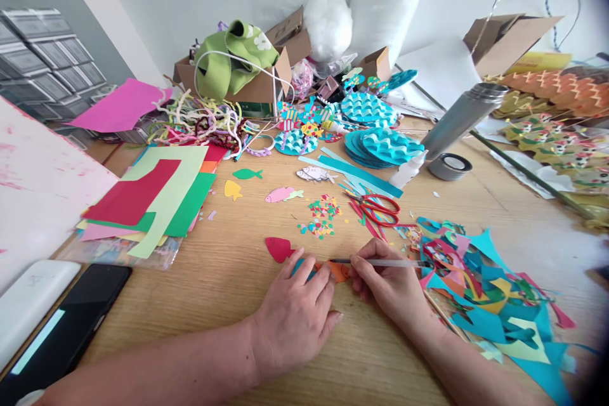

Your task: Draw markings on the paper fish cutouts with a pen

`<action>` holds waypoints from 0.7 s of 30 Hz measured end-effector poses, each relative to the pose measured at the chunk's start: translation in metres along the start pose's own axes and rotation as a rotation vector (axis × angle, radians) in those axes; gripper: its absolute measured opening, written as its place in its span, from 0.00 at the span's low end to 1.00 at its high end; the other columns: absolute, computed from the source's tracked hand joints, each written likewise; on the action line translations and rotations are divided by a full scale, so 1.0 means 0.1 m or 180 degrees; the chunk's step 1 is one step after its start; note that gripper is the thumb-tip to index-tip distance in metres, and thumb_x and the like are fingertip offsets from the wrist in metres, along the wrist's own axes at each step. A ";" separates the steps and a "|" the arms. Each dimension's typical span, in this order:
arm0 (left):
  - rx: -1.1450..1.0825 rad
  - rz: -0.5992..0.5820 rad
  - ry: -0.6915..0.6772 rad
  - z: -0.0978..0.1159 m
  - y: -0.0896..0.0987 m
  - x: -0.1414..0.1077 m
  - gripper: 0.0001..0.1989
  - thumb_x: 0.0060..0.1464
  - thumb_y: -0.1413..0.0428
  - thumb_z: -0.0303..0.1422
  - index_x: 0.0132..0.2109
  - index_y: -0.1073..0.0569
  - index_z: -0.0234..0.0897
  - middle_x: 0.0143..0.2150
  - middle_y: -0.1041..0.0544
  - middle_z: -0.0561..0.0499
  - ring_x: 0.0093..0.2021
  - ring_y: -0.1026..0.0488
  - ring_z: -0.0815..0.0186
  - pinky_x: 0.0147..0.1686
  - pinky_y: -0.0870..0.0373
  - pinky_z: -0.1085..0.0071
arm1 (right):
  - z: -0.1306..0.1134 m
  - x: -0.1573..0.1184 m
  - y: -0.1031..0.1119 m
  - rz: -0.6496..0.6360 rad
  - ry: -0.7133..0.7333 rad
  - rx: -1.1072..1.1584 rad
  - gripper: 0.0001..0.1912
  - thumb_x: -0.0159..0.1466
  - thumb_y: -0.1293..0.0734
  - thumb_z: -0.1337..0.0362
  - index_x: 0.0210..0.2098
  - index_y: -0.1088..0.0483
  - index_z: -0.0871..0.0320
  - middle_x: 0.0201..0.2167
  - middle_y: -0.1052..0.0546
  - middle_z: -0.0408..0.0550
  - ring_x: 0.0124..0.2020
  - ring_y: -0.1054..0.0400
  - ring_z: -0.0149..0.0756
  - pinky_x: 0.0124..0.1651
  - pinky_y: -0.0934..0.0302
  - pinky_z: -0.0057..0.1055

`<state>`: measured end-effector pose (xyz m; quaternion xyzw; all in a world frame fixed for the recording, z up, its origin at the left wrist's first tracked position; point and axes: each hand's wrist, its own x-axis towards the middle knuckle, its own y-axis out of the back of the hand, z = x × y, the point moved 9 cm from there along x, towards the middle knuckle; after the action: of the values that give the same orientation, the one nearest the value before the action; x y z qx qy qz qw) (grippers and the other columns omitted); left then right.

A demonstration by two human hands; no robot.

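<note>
My left hand (302, 304) lies flat near the table's middle, fingers spread over small paper pieces, pressing on a blue piece (303, 270) and the left part of an orange one. In my right hand (385, 279) is a grey pen (390, 262), its tip pointing left over the orange paper piece (339, 271). A red fish cutout (278, 249) rests just beyond my left fingertips. Farther back lie a green fish (247, 174), a yellow fish (233, 189), a pink fish (280, 195) and a white fish with drawn lines (314, 174).
Red-handled scissors (380, 210) and a glue bottle (408, 168) lie beyond my right hand. Paper scraps (495, 292) spread at right, near a steel flask (461, 120). Coloured sheets (190, 200) and a phone (71, 330) are at left.
</note>
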<state>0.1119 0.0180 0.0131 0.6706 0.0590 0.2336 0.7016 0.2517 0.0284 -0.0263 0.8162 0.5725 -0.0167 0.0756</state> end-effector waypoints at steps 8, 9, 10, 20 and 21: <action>0.0004 -0.0010 -0.0008 0.01 0.01 0.00 0.22 0.65 0.52 0.42 0.56 0.29 0.30 0.55 0.27 0.44 0.56 0.36 0.53 0.64 0.52 0.53 | -0.04 0.00 -0.03 -0.0069 -0.0074 0.0095 0.20 0.54 0.26 0.49 0.25 0.37 0.55 0.15 0.28 0.41 0.12 0.36 0.28 0.12 0.41 0.21; 0.0006 -0.0017 -0.0008 0.01 0.01 0.00 0.22 0.65 0.52 0.42 0.56 0.29 0.30 0.55 0.27 0.45 0.56 0.36 0.53 0.64 0.52 0.53 | -0.03 0.00 -0.03 -0.0062 -0.0068 0.0097 0.20 0.55 0.26 0.50 0.25 0.37 0.55 0.16 0.27 0.41 0.12 0.35 0.28 0.13 0.41 0.21; 0.0007 -0.0027 -0.0005 0.01 0.01 0.00 0.22 0.65 0.52 0.42 0.57 0.29 0.30 0.55 0.27 0.45 0.56 0.36 0.53 0.64 0.52 0.53 | -0.02 0.00 -0.02 -0.0053 -0.0058 0.0098 0.19 0.55 0.26 0.50 0.25 0.37 0.55 0.16 0.27 0.41 0.12 0.35 0.28 0.13 0.41 0.21; 0.0001 -0.0053 -0.0016 0.01 0.00 0.01 0.23 0.66 0.53 0.42 0.56 0.29 0.28 0.55 0.27 0.45 0.56 0.37 0.53 0.65 0.54 0.53 | -0.04 0.01 -0.01 0.0016 -0.0098 0.0092 0.20 0.54 0.26 0.50 0.24 0.37 0.55 0.15 0.28 0.41 0.12 0.36 0.29 0.12 0.41 0.22; -0.0003 -0.0060 -0.0010 0.01 0.00 0.01 0.23 0.66 0.53 0.42 0.56 0.29 0.28 0.55 0.28 0.45 0.56 0.37 0.53 0.65 0.54 0.53 | -0.04 0.01 -0.01 0.0019 -0.0103 0.0086 0.20 0.54 0.26 0.50 0.24 0.37 0.55 0.15 0.28 0.41 0.12 0.36 0.29 0.12 0.41 0.22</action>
<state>0.1129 0.0177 0.0133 0.6701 0.0640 0.2260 0.7042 0.2511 0.0298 -0.0222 0.8185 0.5685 -0.0374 0.0739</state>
